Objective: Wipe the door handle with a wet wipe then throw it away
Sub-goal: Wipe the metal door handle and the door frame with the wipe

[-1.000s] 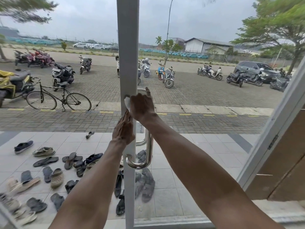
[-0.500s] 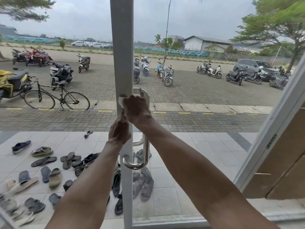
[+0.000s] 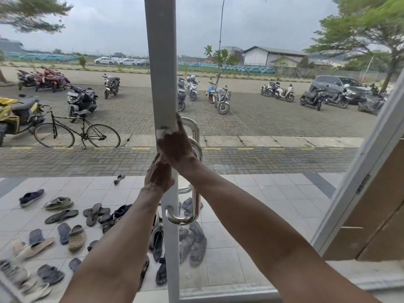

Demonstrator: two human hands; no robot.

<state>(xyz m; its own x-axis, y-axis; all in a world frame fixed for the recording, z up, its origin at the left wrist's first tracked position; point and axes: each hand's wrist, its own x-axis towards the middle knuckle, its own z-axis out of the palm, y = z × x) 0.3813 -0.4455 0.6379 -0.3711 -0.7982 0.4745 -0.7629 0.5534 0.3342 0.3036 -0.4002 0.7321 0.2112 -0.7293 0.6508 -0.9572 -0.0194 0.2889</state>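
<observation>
While the right hand [image 3: 177,147] pinches the wet wipe [image 3: 162,131] against the door frame [image 3: 162,62], the left hand [image 3: 158,177] clasps that frame — sandals [image 3: 65,215] beyond.

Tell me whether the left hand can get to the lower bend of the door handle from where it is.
Probably yes. The left hand rests on the door frame just below the right hand, and the frame and handle bar between it and the lower bend of the door handle are bare, so it could likely slide straight down.

No text or label here is readable.
</observation>
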